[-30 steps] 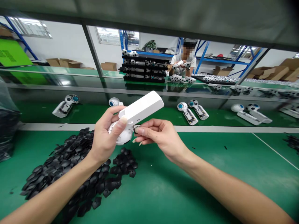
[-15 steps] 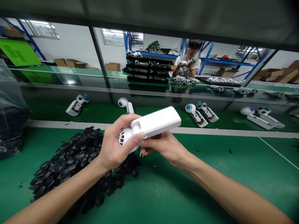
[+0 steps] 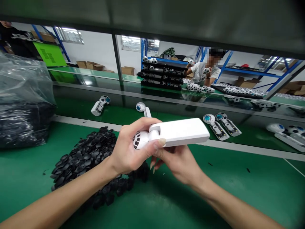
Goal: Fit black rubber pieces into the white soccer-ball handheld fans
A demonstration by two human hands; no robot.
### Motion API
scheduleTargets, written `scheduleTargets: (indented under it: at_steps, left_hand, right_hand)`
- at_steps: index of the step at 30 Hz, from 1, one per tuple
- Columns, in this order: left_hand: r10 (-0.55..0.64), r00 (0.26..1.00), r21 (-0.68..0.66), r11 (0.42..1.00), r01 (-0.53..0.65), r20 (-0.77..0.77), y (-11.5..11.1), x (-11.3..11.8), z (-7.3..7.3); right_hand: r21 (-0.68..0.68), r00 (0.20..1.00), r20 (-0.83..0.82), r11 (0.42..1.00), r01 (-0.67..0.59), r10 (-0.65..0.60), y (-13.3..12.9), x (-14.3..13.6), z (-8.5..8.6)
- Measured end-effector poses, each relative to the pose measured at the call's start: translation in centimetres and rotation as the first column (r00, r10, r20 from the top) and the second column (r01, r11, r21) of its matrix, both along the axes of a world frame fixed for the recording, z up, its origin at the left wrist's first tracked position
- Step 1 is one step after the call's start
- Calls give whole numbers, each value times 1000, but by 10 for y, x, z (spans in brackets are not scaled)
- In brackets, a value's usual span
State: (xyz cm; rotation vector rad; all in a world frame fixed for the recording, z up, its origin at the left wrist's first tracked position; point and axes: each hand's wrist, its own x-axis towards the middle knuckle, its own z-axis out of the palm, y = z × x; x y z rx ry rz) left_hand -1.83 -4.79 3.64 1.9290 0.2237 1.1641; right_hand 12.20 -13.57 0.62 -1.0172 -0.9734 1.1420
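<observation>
A white handheld fan (image 3: 183,131) with a long handle and a round head cut in a football pattern is held above the green table. Around the round head, at its hinge, my left hand (image 3: 130,148) is closed, thumb pressed on the near side. My right hand (image 3: 182,163) is closed under the handle beside the left thumb; its fingertips are partly hidden below. Beneath and left of the hands lies a heap of small black plastic pieces (image 3: 85,156).
Open fan bodies (image 3: 220,129) with exposed circuit boards lie along the far strip, and another fan body (image 3: 101,105) lies left. A clear plastic bag (image 3: 26,105) of black pieces stands left. Across the bench, a person (image 3: 202,71) holds football-patterned parts beside stacked black trays (image 3: 162,74).
My view has swung left, so the scene sits farther right and more of the bag shows. Both hands keep their hold on the fan. Across the bench, the person's hands have moved apart.
</observation>
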Motion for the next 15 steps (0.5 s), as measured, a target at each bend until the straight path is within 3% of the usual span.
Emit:
scheduleTargets:
  at_steps: [3, 5, 6, 8, 10, 11, 12, 13, 15]
  left_hand:
    - [-124, 992, -103, 986, 127, 35, 2, 3, 3]
    - [-238, 970, -270, 932, 243, 50, 7, 4, 1]
    - [-315, 946, -375, 870, 320, 76, 11, 5, 0]
    - [-468, 865, -564, 671, 481, 181, 21, 7, -2]
    - [-502, 804, -675, 475, 564, 319, 34, 10, -3]
    - [-477, 803, -710, 420, 565, 357, 42, 14, -3]
    - [-439, 823, -741, 400, 539, 362, 50, 20, -2]
    - [-395, 858, -767, 419, 486, 328, 58, 27, -2]
    - [-321, 936, -765, 564, 311, 144, 74, 47, -3]
  right_hand:
    - [159, 987, 110, 982, 98, -116, -2, -9, -2]
    - [227, 967, 201, 967, 113, -160, -2, -9, 0]
    - [248, 959, 223, 961, 119, -176, -2, -7, 3]
    - [250, 961, 231, 964, 91, -151, -2, 1, 10]
    - [229, 969, 219, 972, 60, -111, -1, 13, 21]
    - [226, 969, 221, 972, 60, -111, -1, 20, 26]
    - [232, 963, 232, 970, 78, -133, -1, 26, 30]
    - [248, 953, 250, 963, 105, -169, -2, 31, 34]
    - [297, 925, 294, 943, 151, -241, -2, 40, 37]
